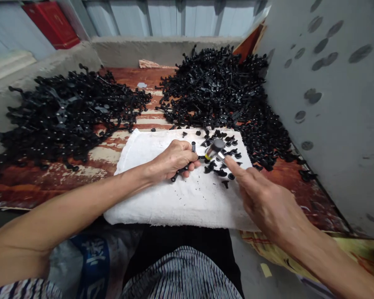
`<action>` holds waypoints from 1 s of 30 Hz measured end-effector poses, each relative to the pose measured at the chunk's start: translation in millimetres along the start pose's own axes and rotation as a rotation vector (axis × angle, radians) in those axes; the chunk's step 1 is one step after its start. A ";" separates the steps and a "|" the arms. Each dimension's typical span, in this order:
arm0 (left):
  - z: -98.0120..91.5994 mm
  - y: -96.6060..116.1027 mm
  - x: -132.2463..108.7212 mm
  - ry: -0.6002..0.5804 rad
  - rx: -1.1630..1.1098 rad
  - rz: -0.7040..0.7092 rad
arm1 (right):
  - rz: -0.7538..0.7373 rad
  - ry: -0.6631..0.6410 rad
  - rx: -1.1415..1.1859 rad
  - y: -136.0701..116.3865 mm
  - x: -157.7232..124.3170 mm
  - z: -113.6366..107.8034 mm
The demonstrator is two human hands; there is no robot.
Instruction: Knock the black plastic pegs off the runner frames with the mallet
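My left hand (pixel 178 158) is closed around a black jointed plastic part (pixel 193 146) whose rod-like arms, with round ends, stick out above and below the fingers. A small hammer (pixel 216 145) with a dark head and a yellow band is in my right hand (pixel 264 195), its index finger stretched along the handle. The hammer head hovers at or just over the black part's right arm; whether they touch I cannot tell. Small black suction-cup-like pieces (pixel 222 172) lie scattered around the hammer. Beneath both hands is a white cloth (pixel 162 203).
Large heaps of black parts fill the table (pixel 124 74), a left pile (pixel 68 108) and a right pile (pixel 215 87). A grey panel (pixel 327 99) with dark oval marks stands on the right. A red box (pixel 54 23) is at the back left.
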State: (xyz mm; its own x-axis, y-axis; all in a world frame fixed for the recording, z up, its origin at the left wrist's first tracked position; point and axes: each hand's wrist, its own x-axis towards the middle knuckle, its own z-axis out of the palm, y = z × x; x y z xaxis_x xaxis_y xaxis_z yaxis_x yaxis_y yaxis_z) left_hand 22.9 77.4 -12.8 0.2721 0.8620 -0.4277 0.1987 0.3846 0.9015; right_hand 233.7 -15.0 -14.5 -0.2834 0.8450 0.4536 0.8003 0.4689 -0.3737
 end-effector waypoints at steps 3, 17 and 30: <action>1.8 -0.4 0.3 0.004 0.009 -0.006 | 0.033 -0.005 0.019 7.7 -2.4 7.4; -14.8 20.0 -24.6 -0.337 0.272 0.073 | 0.539 0.102 0.626 -3.7 -25.4 -2.0; -10.2 12.5 -10.7 -0.451 0.364 0.078 | 0.581 0.082 0.687 7.2 -45.4 13.0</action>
State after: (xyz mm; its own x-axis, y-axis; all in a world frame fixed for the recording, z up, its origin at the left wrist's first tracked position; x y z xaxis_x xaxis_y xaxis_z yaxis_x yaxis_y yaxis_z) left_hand 12.8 76.4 3.7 0.6566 0.6269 -0.4193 0.4515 0.1186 0.8843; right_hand 245.4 -46.7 -48.3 0.1265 0.9879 0.0894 0.3065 0.0468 -0.9507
